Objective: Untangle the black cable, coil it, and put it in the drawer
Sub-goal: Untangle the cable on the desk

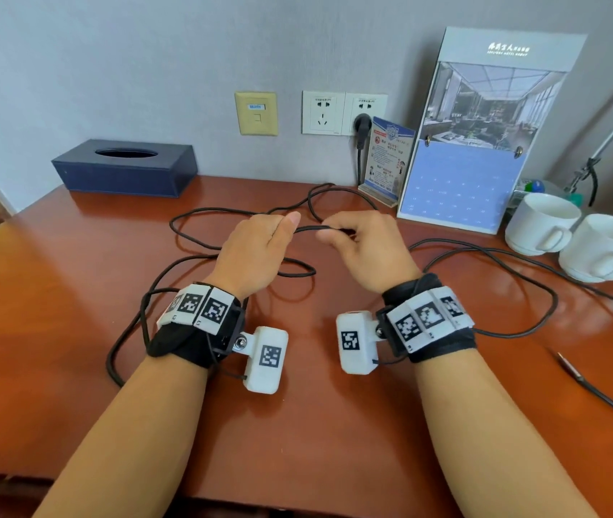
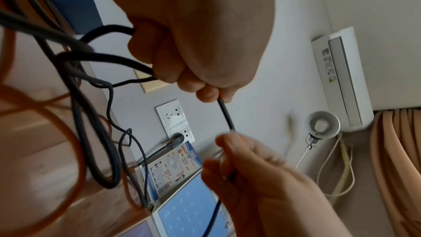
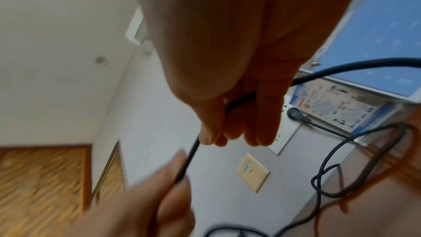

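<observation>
A long black cable [image 1: 200,213] sprawls in loose crossing loops over the red-brown desk [image 1: 297,424]. A short stretch of it [image 1: 312,228] runs taut between both hands, lifted above the desk. My left hand [image 1: 260,248] grips several strands of the cable [image 2: 225,114] in curled fingers. My right hand [image 1: 357,243] pinches the same cable [image 3: 189,158] between thumb and curled fingers. In the right wrist view the cable passes under the right palm and out to the right. No drawer shows in any view.
A dark blue tissue box [image 1: 125,168] stands at the back left. Wall sockets with a black plug [image 1: 362,125], a leaflet stand [image 1: 389,158] and a big calendar card [image 1: 484,136] line the back. Two white cups [image 1: 574,237] stand at the right. The cable's tip [image 1: 570,370] lies at front right.
</observation>
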Available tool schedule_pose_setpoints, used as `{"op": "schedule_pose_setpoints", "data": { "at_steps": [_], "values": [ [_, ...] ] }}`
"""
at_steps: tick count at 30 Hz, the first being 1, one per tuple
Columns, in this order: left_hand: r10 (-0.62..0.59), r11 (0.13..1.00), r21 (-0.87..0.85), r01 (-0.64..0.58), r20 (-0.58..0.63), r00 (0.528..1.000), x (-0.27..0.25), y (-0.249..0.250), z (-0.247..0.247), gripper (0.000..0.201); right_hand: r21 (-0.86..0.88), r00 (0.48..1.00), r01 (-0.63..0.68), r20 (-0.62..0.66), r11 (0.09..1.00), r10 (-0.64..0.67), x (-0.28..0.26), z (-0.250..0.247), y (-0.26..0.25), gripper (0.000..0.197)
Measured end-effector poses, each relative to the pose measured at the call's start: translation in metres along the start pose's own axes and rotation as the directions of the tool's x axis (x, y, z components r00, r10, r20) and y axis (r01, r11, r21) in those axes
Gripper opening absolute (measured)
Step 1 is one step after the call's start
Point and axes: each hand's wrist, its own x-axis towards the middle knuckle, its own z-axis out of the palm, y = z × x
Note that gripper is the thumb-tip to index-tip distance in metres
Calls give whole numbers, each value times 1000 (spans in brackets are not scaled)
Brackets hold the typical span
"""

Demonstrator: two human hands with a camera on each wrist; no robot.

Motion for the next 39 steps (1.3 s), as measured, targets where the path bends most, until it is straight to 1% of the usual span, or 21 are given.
{"op": "schedule_pose_setpoints", "data": {
  "at_steps": [1, 3, 5, 6, 9, 11, 12, 13, 15, 17, 18, 20, 21, 22, 25, 26, 28, 30, 32, 36, 39],
  "values": [
    [-12, 1000, 9, 12, -2, 1000, 1, -1, -3, 55, 15, 998, -51, -29, 999, 52, 1, -8, 7, 13],
    [-41, 999, 1, 41, -30, 999, 3, -6, -10, 53, 75, 976, -143, -153, 987, 153, 2, -26, 19, 19],
    [-68, 997, -27, 67, -61, 996, 4, -13, -18, 51, 158, 926, -207, -288, 966, 245, 2, -40, 30, 24],
    [-76, 997, -35, 74, -68, 995, 3, -14, -19, 51, 175, 902, -234, -329, 956, 281, 2, -43, 31, 24],
    [-84, 996, -19, 82, -75, 994, 3, -12, -15, 52, 188, 860, -298, -373, 936, 349, 3, -36, 34, 20],
    [-83, 997, -8, 82, -86, 993, 2, -11, -12, 52, 171, 858, -324, -362, 930, 366, 4, -28, 27, 18],
    [-84, 996, -7, 83, -90, 992, 2, -10, -12, 52, 135, 870, -322, -348, 937, 349, 3, -25, 20, 26],
    [-85, 996, -12, 84, -91, 992, 2, -10, -12, 52, 95, 894, -284, -333, 954, 299, 3, -22, 13, 34],
    [-71, 997, -36, 68, -80, 994, 2, -8, -10, 52, 12, 953, -122, -280, 992, 120, 1, -13, -3, 43],
    [-33, 998, -52, 30, -61, 998, 1, -3, -7, 52, -36, 983, 42, -178, 998, -47, -2, -3, -13, 43],
    [-14, 998, -61, 11, -51, 999, 0, -1, -6, 51, -42, 988, 94, -116, 995, -99, -3, 2, -16, 40],
    [2, 997, -81, -6, -43, 999, -1, -1, -5, 51, -36, 989, 150, -2, 988, -150, -6, 8, -17, 34],
    [3, 996, -94, -7, -39, 999, -2, 0, -4, 51, -42, 988, 155, 28, 987, -154, -7, 9, -16, 32],
    [6, 994, -110, -10, -31, 999, -3, 1, -2, 51, -52, 987, 158, 33, 986, -157, -7, 9, -15, 30],
    [33, 987, -156, -28, 32, 999, -4, 7, 3, 54, -47, 987, 157, -40, 987, -158, -4, 5, -10, 17],
    [39, 989, -147, -31, 50, 998, -4, 7, 2, 55, -35, 989, 134, -64, 990, -136, -3, 2, -7, 14],
    [34, 994, -106, -27, 59, 998, -2, 3, -3, 55, -3, 991, 36, -127, 999, -36, 0, -10, 0, 11],
    [24, 997, -78, -19, 65, 998, 0, -2, -9, 52, 41, 977, -75, -197, 996, 82, 1, -26, 11, 10],
    [16, 999, -44, -13, 70, 997, 1, -4, -11, 51, 70, 958, -145, -237, 987, 158, 1, -35, 20, 10],
    [6, 1000, 23, -8, 78, 997, 3, -6, -13, 53, 83, 920, -229, -306, 970, 244, 2, -38, 27, 11],
    [-5, 998, 67, -1, 75, 997, 3, -9, -15, 53, 105, 899, -270, -328, 957, 290, 2, -37, 27, 11]
  ]
}}
